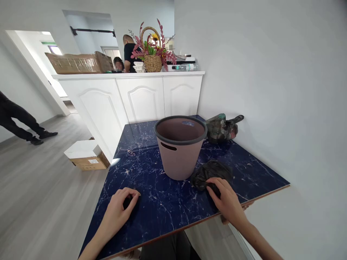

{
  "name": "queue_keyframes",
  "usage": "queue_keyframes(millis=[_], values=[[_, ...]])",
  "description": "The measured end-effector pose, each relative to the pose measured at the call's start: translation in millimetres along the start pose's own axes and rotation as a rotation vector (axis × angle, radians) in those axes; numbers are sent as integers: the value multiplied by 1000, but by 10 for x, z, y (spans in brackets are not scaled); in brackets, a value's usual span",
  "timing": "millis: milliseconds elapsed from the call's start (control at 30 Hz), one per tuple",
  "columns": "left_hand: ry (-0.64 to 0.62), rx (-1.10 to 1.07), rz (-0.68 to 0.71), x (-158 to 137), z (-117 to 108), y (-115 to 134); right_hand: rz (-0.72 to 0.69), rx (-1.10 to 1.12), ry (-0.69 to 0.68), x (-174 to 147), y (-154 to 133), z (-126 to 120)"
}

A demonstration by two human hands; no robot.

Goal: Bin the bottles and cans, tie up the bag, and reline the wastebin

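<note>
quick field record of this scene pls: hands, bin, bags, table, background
left hand: left hand rests on the table, curled over a small dark thing, hard to identify
right hand: right hand touches a crumpled black bag
bin: pinkish bin with dark rim, upright, beside the black bag
other bag: tied full bag behind the bin, near the wall
table: dark blue marbled top
background: white counter with flower basket; cardboard box on floor; people beyond

We see a blue marbled tabletop (pixel 151 159) bearing 1 bin (pixel 180 146), 1 crumpled black bag (pixel 210 172), 1 tied bag (pixel 222 128).
</note>
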State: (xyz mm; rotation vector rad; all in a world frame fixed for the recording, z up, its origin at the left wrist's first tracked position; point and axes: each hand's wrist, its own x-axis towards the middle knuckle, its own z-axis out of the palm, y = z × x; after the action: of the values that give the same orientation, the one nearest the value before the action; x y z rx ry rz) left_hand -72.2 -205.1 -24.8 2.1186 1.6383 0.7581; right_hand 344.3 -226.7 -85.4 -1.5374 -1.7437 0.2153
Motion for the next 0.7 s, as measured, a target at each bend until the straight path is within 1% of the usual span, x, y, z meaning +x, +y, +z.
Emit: queue_keyframes(millis=[100,167,233,267,333,400,467,533,567,600,667,700], values=[[-9,-44,15,-129,107,166,165,322,-104,-162,-382,-70],[-40,-121,20,-203,178,312,282,599,-234,-215,-628,-172],[-100,-236,11,-252,219,500,398,910,-344,-229,-852,-293],[-132,-306,3,-266,223,607,453,1041,-367,-226,-951,-348],[-186,-469,-14,-271,199,837,547,1209,-348,-202,-1110,-421],[-257,-627,-21,-254,146,1061,578,1257,-305,-161,-1207,-426],[-380,-712,-14,-233,91,1251,514,1213,-277,-110,-1242,-367],[-479,-679,6,-218,57,1387,426,1109,-244,-66,-1233,-282],[-489,-639,17,-212,50,1432,402,1051,-220,-55,-1220,-245],[-470,-592,27,-207,49,1460,396,994,-190,-54,-1209,-219],[-377,-499,28,-193,57,1474,389,869,-93,-92,-1205,-210],[-318,-461,19,-184,60,1465,363,779,-14,-130,-1219,-229]])
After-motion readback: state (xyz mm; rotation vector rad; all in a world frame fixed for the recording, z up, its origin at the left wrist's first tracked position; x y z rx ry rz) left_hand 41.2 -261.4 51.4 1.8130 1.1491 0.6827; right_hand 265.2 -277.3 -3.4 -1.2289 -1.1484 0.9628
